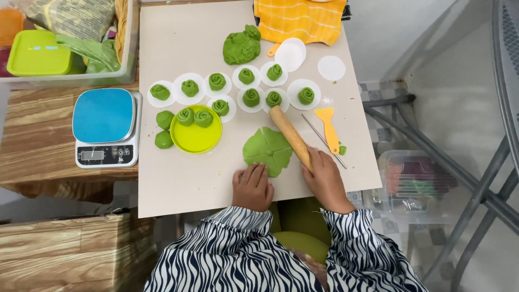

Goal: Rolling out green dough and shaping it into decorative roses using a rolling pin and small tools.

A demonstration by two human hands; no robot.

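At the far left we see a clear plastic bin (127, 65) with a lime lid (37, 52) inside, and beside it a kitchen scale (105, 127) with a blue top, kept off the work board (178, 178) that covers the desk. On the board, 2 plain green dough balls (164, 130) sit just left of a lime-green dish (195, 135) holding 2 rolled rosettes, likely parked there within reach. Above them runs a row of finished dough roses (217, 81), each on its own white paper round, which keeps them from sticking. A large lump of green dough (241, 47) rests near the top edge, next to an orange cloth (300, 19).

Our left hand (252, 186) presses down, fingers together, on the near edge of the flattened dough disc (267, 151), pinning it so it does not slide. The disc lies at the middle of the board's near half, scored by 4 cuts. Our right hand (326, 178) is closed around the wooden rolling pin (291, 136), which lies slanted across the disc's right side. Just right lie an orange scraper (327, 127) and a thin metal stick (323, 140).
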